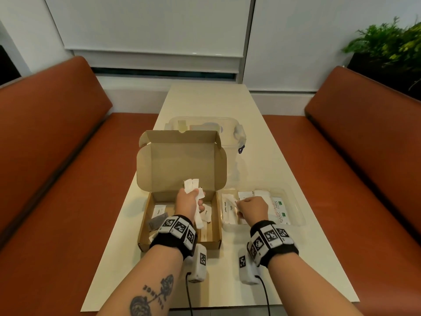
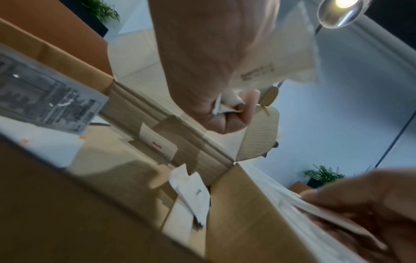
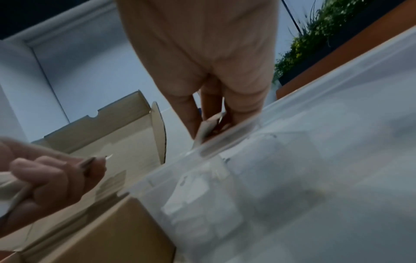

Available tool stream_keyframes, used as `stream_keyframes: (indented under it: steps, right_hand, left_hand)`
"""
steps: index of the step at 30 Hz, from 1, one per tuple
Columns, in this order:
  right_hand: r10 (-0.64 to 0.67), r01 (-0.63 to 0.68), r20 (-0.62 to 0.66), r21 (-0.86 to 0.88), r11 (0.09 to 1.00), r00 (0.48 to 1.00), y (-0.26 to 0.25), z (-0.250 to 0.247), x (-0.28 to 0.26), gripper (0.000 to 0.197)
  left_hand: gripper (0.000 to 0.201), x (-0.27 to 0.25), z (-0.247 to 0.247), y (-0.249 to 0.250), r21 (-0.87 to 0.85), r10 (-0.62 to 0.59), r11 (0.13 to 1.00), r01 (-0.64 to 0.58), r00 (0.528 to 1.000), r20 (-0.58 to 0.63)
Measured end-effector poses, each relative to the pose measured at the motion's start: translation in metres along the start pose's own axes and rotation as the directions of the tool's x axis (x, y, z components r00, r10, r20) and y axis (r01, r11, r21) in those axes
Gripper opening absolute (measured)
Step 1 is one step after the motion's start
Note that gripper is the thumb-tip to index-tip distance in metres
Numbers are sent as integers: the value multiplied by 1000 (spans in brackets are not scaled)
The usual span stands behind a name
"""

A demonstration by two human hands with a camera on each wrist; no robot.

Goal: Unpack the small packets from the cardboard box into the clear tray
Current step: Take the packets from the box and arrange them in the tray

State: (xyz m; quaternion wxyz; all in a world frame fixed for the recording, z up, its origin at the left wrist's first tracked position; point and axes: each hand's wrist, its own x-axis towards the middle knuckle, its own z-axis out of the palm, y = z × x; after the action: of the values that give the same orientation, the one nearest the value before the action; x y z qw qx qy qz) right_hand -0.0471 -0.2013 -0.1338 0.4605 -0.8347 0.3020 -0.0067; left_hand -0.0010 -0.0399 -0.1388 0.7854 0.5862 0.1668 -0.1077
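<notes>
The open cardboard box (image 1: 145,224) sits near the table's front edge with its lid standing up. Several small packets (image 1: 158,210) lie inside it. Above the box, my left hand (image 1: 190,202) grips a bunch of white packets (image 1: 192,185); the left wrist view shows the fingers (image 2: 225,122) curled round them. The clear tray (image 1: 299,216) stands just right of the box and holds several packets, among them Stevia ones (image 1: 278,205). My right hand (image 1: 252,207) is over the tray's left part. Its fingertips (image 3: 191,122) pinch one thin packet (image 3: 206,129) at the tray rim (image 3: 227,142).
A clear lidded container (image 1: 230,130) stands behind the box lid. The long cream table (image 1: 205,99) runs away from me between two orange benches (image 1: 57,156). A plant (image 1: 391,42) is at the far right. A grey sachet (image 1: 155,222) lies in the box's left part.
</notes>
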Motion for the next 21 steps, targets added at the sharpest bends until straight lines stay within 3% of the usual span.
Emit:
stream_keyframes:
  steps: [5,13,16,21]
  right_hand:
    - [-24,23,-52,-18,1000,998,-12,13,5,18]
    - [-23,26,52,-53,998,998,-8,23,9,11]
    - [-42,46,84,-58,997,996,-8,23,9,17]
    - [-75,96,195,-103,990,978,-9,21,7,46]
  left_hand:
    - [19,0,7,0,30,-7,1000,7,1000,-4]
    - [20,3,-1,3,24,-7,1000,7,1000,-16]
    - [23,4,-3,2,27,-11,1000,12,1000,-28]
    - [24,5,-5,1,29,-24,999,24,999,-27]
